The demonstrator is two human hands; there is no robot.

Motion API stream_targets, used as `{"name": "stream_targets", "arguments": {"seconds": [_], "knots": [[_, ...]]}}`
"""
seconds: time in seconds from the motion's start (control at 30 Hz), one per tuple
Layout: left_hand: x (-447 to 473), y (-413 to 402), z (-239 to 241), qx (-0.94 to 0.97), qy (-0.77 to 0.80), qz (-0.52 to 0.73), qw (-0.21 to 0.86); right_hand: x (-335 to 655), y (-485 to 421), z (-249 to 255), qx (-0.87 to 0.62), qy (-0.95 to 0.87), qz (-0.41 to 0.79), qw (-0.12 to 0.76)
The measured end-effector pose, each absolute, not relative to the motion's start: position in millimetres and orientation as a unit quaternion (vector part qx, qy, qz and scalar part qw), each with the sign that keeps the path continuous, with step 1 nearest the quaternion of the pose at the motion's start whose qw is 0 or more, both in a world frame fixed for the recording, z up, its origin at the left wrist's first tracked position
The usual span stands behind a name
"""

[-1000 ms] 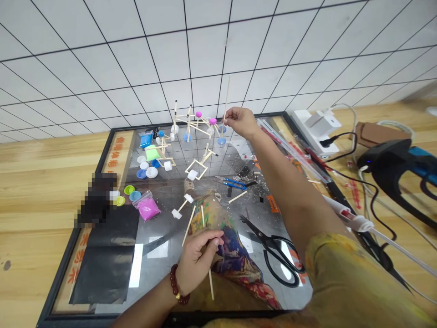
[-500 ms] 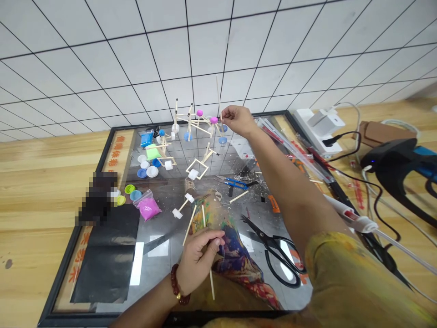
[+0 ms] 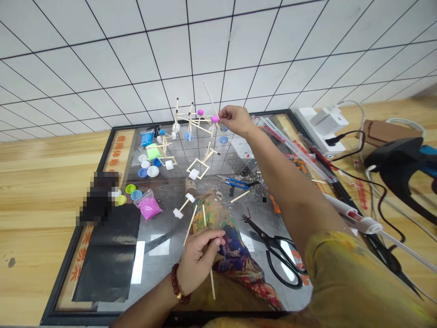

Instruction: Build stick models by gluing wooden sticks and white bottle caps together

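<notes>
My right hand (image 3: 235,119) pinches a thin wooden stick (image 3: 210,95) that leans up and left beside a small stick model (image 3: 194,122) with pink oval pieces (image 3: 200,112) on it. A blue round cap (image 3: 223,139) lies below that hand. My left hand (image 3: 201,255), wearing a beaded bracelet, rests low with its fingers curled and the thumb close to the forefinger. One wooden stick (image 3: 212,284) passes beneath it; whether the fingers grip it is hidden. Another stick (image 3: 190,226) lies just ahead of this hand.
Black scissors (image 3: 269,248) and blue snips (image 3: 238,183) lie on the glass-topped table. Smaller stick models (image 3: 198,168), bottle caps (image 3: 153,171) and a pink clay bag (image 3: 149,207) stand left. A glue gun (image 3: 399,159), power strip (image 3: 321,134) and cables are on the right.
The stick in my right hand has tipped from nearly upright to a leftward slant, and that hand has shifted slightly left. My left hand stays where it was.
</notes>
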State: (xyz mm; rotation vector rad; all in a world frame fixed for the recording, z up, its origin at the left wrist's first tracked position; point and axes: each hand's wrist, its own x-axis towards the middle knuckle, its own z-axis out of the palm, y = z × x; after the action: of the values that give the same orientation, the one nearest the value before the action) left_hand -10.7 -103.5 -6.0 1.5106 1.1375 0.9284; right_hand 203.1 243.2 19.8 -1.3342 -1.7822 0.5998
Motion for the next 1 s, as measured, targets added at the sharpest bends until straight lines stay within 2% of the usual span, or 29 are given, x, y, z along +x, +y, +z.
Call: {"name": "stream_targets", "arguments": {"seconds": [0.47, 0.6, 0.73, 0.83, 0.9, 0.93, 1.0], "knots": [[-9.6, -101.9, -3.3, 0.630, 0.469, 0.386, 0.485, 202.1, 242.4, 17.9, -0.546, -0.699, 0.234, 0.399], [-8.9, -101.7, -1.4, 0.637, 0.464, 0.398, 0.470, 212.6, 237.5, 28.5, -0.570, -0.668, 0.195, 0.436], [-10.0, -100.0, 3.7, 0.666, 0.434, 0.430, 0.428, 224.4, 219.3, 61.5, -0.551, -0.646, 0.164, 0.502], [-17.3, -97.2, 15.1, 0.716, 0.394, 0.472, 0.332, 218.1, 178.8, 98.0, -0.504, -0.667, 0.157, 0.526], [-25.5, -95.9, 27.2, 0.751, 0.381, 0.500, 0.202, 205.9, 135.8, 119.9, -0.469, -0.708, 0.154, 0.505], [-29.9, -95.7, 34.1, 0.763, 0.374, 0.514, 0.121, 198.3, 111.2, 128.5, -0.447, -0.736, 0.149, 0.486], [-37.4, -96.5, 48.0, 0.761, 0.370, 0.531, -0.036, 182.2, 60.9, 139.9, -0.387, -0.835, 0.162, 0.357]]}}
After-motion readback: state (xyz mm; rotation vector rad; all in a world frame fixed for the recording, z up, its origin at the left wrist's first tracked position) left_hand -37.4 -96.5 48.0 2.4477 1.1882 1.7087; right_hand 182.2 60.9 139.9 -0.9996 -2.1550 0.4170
